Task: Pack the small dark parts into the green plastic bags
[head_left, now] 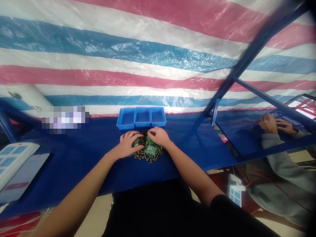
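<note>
Blue bench (pixel 81 168) under left grip (pixel 127 144) and right grip (pixel 159 136), both clamped on green circuit boards (pixel 150 148).

Heap of circuit boards (pixel 148 149) on the workbench (pixel 74 168), left hand (pixel 127 144) and right hand (pixel 159 136) on the heap, three joined trays (pixel 141 117) just behind it, power strip (pixel 14 161) beside a smartphone (pixel 24 177) at the bench's left end, tarpaulin (pixel 123 56) behind the bench, co-worker's hands (pixel 276 124) on a bench to the right

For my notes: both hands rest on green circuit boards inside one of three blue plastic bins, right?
No: the head view shows the green circuit boards, under the left hand and right hand, on the blue tabletop in front of the three blue bins.
</note>
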`<move>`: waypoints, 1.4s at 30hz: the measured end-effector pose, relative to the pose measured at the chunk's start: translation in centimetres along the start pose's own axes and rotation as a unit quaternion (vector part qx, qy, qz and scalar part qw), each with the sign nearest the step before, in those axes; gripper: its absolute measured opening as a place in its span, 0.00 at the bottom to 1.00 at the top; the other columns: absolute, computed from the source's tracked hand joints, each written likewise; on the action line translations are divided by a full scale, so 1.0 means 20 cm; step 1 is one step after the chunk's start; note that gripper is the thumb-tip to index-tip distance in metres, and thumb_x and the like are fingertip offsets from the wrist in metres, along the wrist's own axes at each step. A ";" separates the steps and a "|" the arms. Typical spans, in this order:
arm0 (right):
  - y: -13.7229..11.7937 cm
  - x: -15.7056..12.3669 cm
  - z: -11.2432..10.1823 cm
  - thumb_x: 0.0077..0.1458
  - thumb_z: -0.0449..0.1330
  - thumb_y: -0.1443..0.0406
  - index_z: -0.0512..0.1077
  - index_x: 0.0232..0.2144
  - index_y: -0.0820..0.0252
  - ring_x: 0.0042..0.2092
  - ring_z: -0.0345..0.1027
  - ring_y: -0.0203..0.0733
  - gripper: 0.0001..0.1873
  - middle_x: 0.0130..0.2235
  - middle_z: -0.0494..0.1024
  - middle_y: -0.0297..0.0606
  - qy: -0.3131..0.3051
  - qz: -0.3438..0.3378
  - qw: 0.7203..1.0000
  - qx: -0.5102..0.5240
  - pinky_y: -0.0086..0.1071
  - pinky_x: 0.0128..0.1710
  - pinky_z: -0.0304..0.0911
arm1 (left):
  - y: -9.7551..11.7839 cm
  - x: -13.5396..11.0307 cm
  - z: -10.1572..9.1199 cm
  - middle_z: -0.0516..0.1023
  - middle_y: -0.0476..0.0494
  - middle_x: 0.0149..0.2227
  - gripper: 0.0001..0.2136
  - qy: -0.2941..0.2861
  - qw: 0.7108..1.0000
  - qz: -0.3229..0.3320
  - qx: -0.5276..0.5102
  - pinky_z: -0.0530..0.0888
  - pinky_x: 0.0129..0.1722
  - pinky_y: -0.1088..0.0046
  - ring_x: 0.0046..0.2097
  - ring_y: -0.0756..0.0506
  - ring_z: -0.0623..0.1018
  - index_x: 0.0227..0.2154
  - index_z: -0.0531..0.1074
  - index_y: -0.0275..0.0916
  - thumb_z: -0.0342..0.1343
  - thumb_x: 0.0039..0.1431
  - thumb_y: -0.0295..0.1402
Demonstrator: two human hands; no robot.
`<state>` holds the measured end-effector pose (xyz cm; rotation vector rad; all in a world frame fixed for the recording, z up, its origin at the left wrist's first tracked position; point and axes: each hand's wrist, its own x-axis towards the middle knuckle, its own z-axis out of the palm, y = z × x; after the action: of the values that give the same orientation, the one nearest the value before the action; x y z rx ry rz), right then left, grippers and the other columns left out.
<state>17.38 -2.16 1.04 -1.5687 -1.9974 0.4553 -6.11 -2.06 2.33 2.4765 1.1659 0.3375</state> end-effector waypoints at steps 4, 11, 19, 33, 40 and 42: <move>0.00 0.02 -0.03 0.59 0.54 0.58 0.75 0.49 0.50 0.31 0.68 0.39 0.17 0.30 0.77 0.33 -0.014 0.031 0.999 0.025 0.29 0.30 0.59 | -0.03 0.05 0.00 0.71 0.43 0.52 0.19 0.082 0.996 -0.021 -0.042 0.60 0.58 0.53 0.56 0.39 0.67 0.50 0.70 0.47 0.43 0.65 0.47; 0.01 0.05 -0.01 0.61 0.49 0.62 0.58 0.64 0.47 0.27 0.66 0.40 0.28 0.27 0.76 0.32 -0.007 0.033 0.999 -0.009 0.29 0.32 0.61 | 0.00 0.16 0.05 0.72 0.42 0.55 0.19 0.105 0.992 -0.016 0.073 0.65 0.52 0.54 0.53 0.36 0.70 0.53 0.69 0.45 0.43 0.65 0.43; 0.02 0.07 0.00 0.59 0.48 0.65 0.51 0.66 0.47 0.28 0.68 0.42 0.33 0.28 0.77 0.33 0.002 0.048 0.999 -0.013 0.31 0.36 0.62 | 0.11 0.28 0.06 0.65 0.41 0.63 0.25 0.062 0.992 0.028 0.103 0.62 0.56 0.55 0.55 0.35 0.68 0.60 0.65 0.40 0.39 0.66 0.44; 0.03 0.08 0.00 0.59 0.48 0.66 0.52 0.66 0.46 0.27 0.67 0.39 0.34 0.26 0.75 0.29 0.001 0.037 0.999 0.029 0.27 0.33 0.62 | 0.13 0.26 0.04 0.71 0.40 0.58 0.25 -0.006 0.996 0.014 0.086 0.61 0.53 0.52 0.57 0.33 0.67 0.57 0.68 0.44 0.40 0.64 0.48; 0.03 0.06 0.00 0.59 0.48 0.66 0.59 0.63 0.48 0.30 0.68 0.38 0.30 0.30 0.78 0.31 0.014 0.025 0.998 0.055 0.28 0.38 0.65 | 0.12 0.20 0.00 0.77 0.42 0.51 0.20 0.026 0.998 0.035 0.047 0.62 0.54 0.54 0.55 0.37 0.72 0.48 0.74 0.45 0.40 0.65 0.43; 0.03 0.06 0.01 0.59 0.48 0.66 0.63 0.62 0.49 0.32 0.70 0.39 0.28 0.33 0.80 0.33 0.022 0.019 0.998 0.063 0.30 0.40 0.66 | 0.13 0.18 -0.02 0.78 0.42 0.49 0.19 0.060 0.997 0.037 0.032 0.63 0.54 0.56 0.52 0.39 0.74 0.47 0.74 0.43 0.41 0.65 0.42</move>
<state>17.64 -0.77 0.82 -1.5281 -1.8709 0.5469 -2.20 -0.57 3.97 2.5900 1.1499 0.4828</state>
